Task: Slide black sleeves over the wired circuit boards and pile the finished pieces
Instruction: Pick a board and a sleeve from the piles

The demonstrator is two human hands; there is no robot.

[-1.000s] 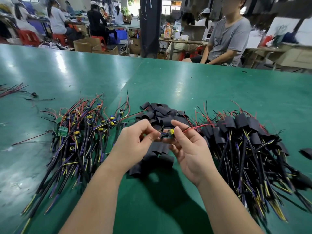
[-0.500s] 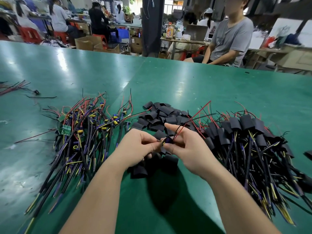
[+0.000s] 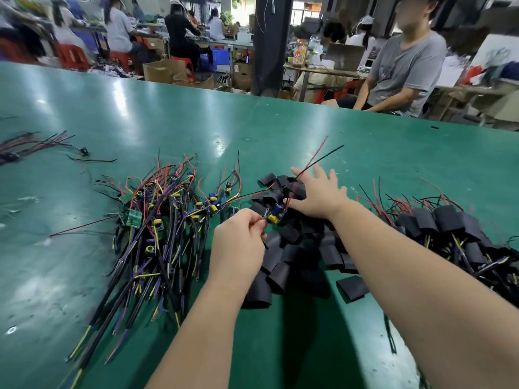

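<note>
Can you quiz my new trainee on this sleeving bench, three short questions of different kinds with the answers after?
1. True or false: the left hand pinches the bare circuit board by its wires.
2. Which lies directly under the right hand? A) pile of loose black sleeves B) unsleeved boards C) finished pieces
3. Fill in: the finished pieces lie on the ___ side of the green table.

Key: 1 true; 2 A; 3 right.
</note>
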